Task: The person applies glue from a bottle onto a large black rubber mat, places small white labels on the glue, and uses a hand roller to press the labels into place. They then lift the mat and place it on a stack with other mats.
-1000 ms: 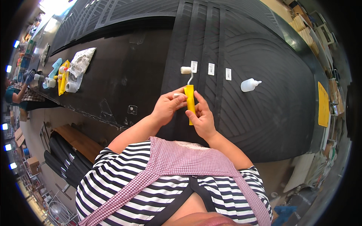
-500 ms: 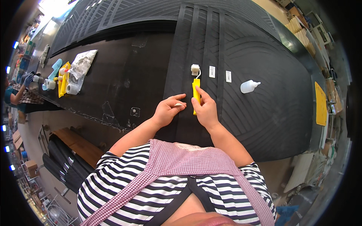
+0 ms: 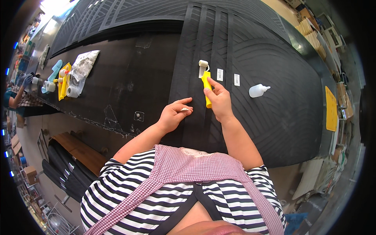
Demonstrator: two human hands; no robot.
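Note:
My right hand (image 3: 220,101) is closed round the yellow handle of a small hand roller (image 3: 207,83). Its white roller head lies at the top edge of a white label (image 3: 201,73) on black patterned sheet material (image 3: 274,58). To the right are a second label (image 3: 220,75) and a third label (image 3: 237,80). My left hand (image 3: 171,116) hovers left of the roller, pinching a small white scrap (image 3: 185,109) whose kind I cannot make out. A translucent white squeeze bottle (image 3: 257,91) with a narrow nozzle lies on the sheet, right of my right hand.
On the table's left are a yellow tray (image 3: 64,84), a clear plastic bag (image 3: 85,64) and a tape roll (image 3: 73,92). A co-worker (image 3: 24,98) stands at the far left. Black rolls (image 3: 70,168) lie below the table edge. A yellow sheet (image 3: 331,108) is at the right edge.
My right hand has moved the roller away from me and slightly right. The roller head has shifted from over the label to its top edge, uncovering it. My left hand is nearly still.

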